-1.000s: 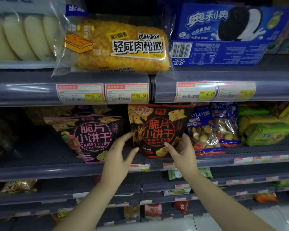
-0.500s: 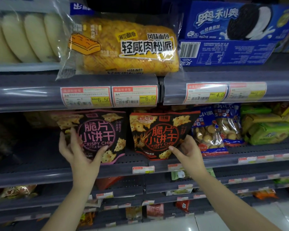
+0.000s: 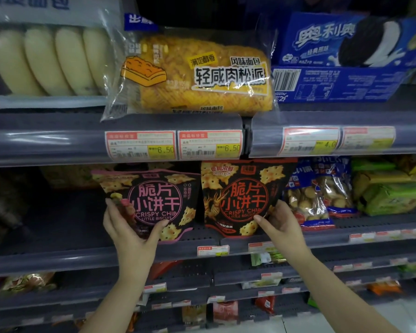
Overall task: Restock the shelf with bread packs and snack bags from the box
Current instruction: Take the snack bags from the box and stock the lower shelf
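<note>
Hands grip upright black biscuit bags: left hand (image 3: 130, 233) pink-trimmed bag (image 3: 154, 200), right hand (image 3: 280, 224) red-trimmed bag (image 3: 243, 195).

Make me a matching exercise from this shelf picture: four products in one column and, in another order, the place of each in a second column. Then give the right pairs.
Things:
1. pink-print chip bag
2. red-print chip bag
3. meat floss bread pack
4. blue cookie box

Places:
A. upper shelf, far right
B. middle shelf, held by the left hand
C. upper shelf, above the two 6.50 price tags
D. middle shelf, held by the right hand

Pairs: 1-B, 2-D, 3-C, 4-A
</note>
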A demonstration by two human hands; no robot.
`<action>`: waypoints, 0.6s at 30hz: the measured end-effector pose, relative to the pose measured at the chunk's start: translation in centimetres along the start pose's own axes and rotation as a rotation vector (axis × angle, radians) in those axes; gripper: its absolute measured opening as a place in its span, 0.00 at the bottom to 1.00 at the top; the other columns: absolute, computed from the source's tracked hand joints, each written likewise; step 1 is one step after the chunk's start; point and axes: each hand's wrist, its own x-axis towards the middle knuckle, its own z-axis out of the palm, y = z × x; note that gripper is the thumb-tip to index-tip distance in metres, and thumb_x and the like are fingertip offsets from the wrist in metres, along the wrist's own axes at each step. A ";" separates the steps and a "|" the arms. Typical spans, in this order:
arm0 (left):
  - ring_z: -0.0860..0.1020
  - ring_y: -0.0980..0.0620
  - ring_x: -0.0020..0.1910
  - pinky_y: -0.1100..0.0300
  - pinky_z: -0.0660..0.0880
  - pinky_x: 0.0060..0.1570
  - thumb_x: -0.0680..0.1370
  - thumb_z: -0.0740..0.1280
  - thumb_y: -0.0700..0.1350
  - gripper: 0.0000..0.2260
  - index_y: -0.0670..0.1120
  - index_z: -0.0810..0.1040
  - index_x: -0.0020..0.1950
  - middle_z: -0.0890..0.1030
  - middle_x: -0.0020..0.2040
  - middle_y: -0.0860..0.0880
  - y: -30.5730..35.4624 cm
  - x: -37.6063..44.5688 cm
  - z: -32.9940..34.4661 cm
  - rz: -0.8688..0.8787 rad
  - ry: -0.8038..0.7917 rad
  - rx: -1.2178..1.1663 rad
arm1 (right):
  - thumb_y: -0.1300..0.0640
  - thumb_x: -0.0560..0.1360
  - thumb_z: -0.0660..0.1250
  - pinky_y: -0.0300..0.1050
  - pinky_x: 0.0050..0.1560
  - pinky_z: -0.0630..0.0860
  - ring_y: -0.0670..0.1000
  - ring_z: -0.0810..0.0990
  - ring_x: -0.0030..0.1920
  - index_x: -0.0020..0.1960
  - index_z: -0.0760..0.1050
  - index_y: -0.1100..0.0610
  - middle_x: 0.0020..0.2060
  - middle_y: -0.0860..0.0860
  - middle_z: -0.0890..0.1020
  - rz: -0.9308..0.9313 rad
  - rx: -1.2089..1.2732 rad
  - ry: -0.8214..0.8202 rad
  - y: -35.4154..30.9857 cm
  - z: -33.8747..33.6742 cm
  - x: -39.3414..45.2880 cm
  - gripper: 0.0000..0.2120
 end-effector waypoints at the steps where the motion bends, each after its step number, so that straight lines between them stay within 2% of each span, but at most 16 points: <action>1: 0.52 0.56 0.73 0.51 0.54 0.71 0.64 0.75 0.52 0.54 0.48 0.41 0.78 0.50 0.75 0.42 0.1 0.0 -0.1 -0.022 -0.015 -0.025 | 0.60 0.72 0.71 0.38 0.56 0.78 0.38 0.79 0.55 0.62 0.69 0.51 0.56 0.46 0.80 0.000 -0.007 -0.006 -0.2 -0.1 -0.2 0.22; 3: 0.54 0.54 0.73 0.52 0.55 0.71 0.64 0.75 0.51 0.54 0.50 0.40 0.77 0.50 0.75 0.44 0.2 0.2 -0.7 -0.036 -0.039 -0.067 | 0.54 0.69 0.74 0.44 0.61 0.76 0.42 0.78 0.60 0.66 0.68 0.52 0.58 0.46 0.79 -0.008 -0.009 0.020 -0.5 -0.4 -0.4 0.28; 5: 0.57 0.54 0.72 0.53 0.57 0.70 0.64 0.75 0.50 0.53 0.53 0.42 0.77 0.51 0.75 0.46 0.1 0.6 -1.5 -0.033 -0.042 -0.081 | 0.46 0.65 0.76 0.43 0.63 0.73 0.43 0.75 0.63 0.68 0.67 0.51 0.61 0.45 0.78 -0.037 0.000 0.078 -0.9 -0.7 -0.5 0.36; 7: 0.57 0.51 0.74 0.48 0.58 0.71 0.64 0.76 0.50 0.52 0.57 0.43 0.77 0.52 0.75 0.47 -0.3 1.2 -2.1 -0.016 -0.051 -0.061 | 0.43 0.64 0.76 0.41 0.63 0.73 0.42 0.74 0.64 0.69 0.66 0.51 0.62 0.44 0.77 -0.049 -0.021 0.094 -1.4 -0.5 -0.4 0.37; 9: 0.58 0.49 0.74 0.43 0.60 0.71 0.64 0.76 0.51 0.51 0.65 0.42 0.74 0.54 0.75 0.49 -0.2 1.6 -2.3 -0.024 -0.108 -0.075 | 0.50 0.67 0.75 0.45 0.64 0.73 0.44 0.74 0.64 0.68 0.65 0.52 0.62 0.46 0.76 -0.018 -0.039 0.073 -1.4 0.0 -0.1 0.34; 11: 0.62 0.52 0.72 0.48 0.62 0.71 0.65 0.76 0.48 0.50 0.70 0.42 0.70 0.58 0.74 0.51 0.3 1.6 -2.3 -0.030 -0.150 -0.123 | 0.58 0.70 0.74 0.47 0.63 0.74 0.44 0.75 0.61 0.67 0.65 0.51 0.60 0.45 0.77 -0.005 -0.051 0.069 -1.2 0.4 -0.2 0.30; 14: 0.65 0.57 0.67 0.57 0.64 0.67 0.67 0.76 0.41 0.49 0.67 0.44 0.70 0.61 0.68 0.54 0.7 1.4 -2.5 -0.034 -0.164 -0.140 | 0.61 0.70 0.73 0.43 0.60 0.74 0.42 0.76 0.58 0.68 0.65 0.53 0.56 0.43 0.78 0.019 -0.054 0.085 -1.3 0.5 -0.5 0.29; 18: 0.68 0.54 0.67 0.53 0.66 0.68 0.69 0.75 0.39 0.49 0.57 0.44 0.76 0.64 0.68 0.52 -0.1 1.2 -2.7 -0.073 -0.199 -0.138 | 0.58 0.70 0.73 0.50 0.64 0.73 0.48 0.76 0.61 0.70 0.65 0.56 0.60 0.49 0.77 0.061 -0.069 0.108 -0.6 0.6 -0.3 0.31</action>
